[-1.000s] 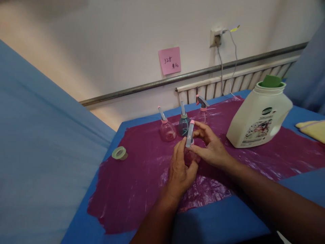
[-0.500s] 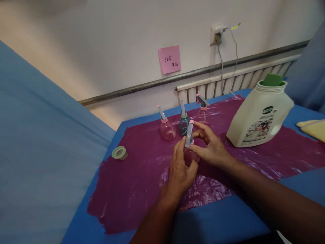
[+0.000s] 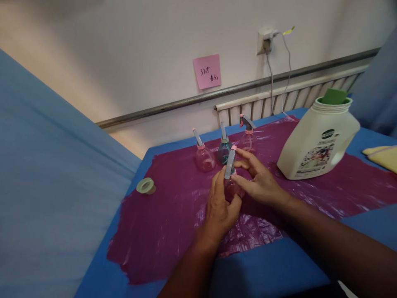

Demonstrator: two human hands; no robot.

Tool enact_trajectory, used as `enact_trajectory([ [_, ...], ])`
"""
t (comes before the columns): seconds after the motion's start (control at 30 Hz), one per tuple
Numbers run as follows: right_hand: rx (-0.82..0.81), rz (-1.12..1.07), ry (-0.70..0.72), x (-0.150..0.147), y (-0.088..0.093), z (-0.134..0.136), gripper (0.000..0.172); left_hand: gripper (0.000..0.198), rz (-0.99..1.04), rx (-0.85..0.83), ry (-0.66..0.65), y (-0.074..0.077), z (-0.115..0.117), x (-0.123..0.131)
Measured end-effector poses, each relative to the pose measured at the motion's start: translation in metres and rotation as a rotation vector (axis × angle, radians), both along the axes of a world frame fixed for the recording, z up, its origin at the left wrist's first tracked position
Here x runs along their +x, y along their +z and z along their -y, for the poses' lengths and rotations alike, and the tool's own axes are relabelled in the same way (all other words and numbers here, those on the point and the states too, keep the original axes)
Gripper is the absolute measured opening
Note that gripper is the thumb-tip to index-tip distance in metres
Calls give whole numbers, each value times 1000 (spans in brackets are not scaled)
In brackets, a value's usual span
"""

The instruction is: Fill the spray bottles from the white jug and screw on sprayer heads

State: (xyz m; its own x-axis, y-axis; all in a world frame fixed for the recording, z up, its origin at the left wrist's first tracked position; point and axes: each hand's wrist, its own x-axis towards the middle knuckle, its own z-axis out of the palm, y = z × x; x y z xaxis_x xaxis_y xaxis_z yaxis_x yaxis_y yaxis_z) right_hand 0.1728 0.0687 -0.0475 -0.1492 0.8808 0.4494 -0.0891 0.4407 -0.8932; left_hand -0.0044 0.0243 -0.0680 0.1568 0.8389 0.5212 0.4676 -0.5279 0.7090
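Observation:
A small pink spray bottle (image 3: pixel 233 189) with a grey and pink trigger head stands on the purple plastic sheet (image 3: pixel 167 231). My left hand (image 3: pixel 221 207) is wrapped round the left side of its body. At its collar, my right hand (image 3: pixel 259 182) grips the spray head between thumb and fingers. Behind it stand another pink spray bottle (image 3: pixel 204 159), a teal spray bottle (image 3: pixel 223 152) partly covered by the held one, and a third pink-collared spray bottle (image 3: pixel 249 140). Part of the held bottle's body is hidden by my fingers.
To the right stands a large cream detergent jug (image 3: pixel 316 145) with a green cap (image 3: pixel 334 96) in its mouth. A pale green round cap (image 3: pixel 145 186) lies at the left. A yellow cloth (image 3: pixel 383 156) is at the far right. Blue curtain (image 3: pixel 56 174) hangs on the left.
The spray head between my fingers has shifted very slightly to the left. Both hands keep their hold on the bottle; everything else stays in place.

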Motion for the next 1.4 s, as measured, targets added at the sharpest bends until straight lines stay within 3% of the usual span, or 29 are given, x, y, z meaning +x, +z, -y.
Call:
enact_trajectory([
  [0.17,43,-1,-104,-3,-4,-5,86,85,-17,25,7,0,-1,0],
  [0.5,-12,14,36,-1,-2,4,83,83,-14,10,-7,2,-2,0],
  [0.73,17,3,-105,-4,-2,-2,89,81,-4,19,-15,1,-3,1],
  [0.9,8,3,-23,-3,-3,2,86,68,5,3,-27,2,-2,1],
  [1.07,-55,-14,52,-2,-3,2,84,75,17,-10,-23,0,-3,0],
  [1.4,62,19,-116,-7,-10,-5,77,74,19,-22,-8,2,-2,1],
])
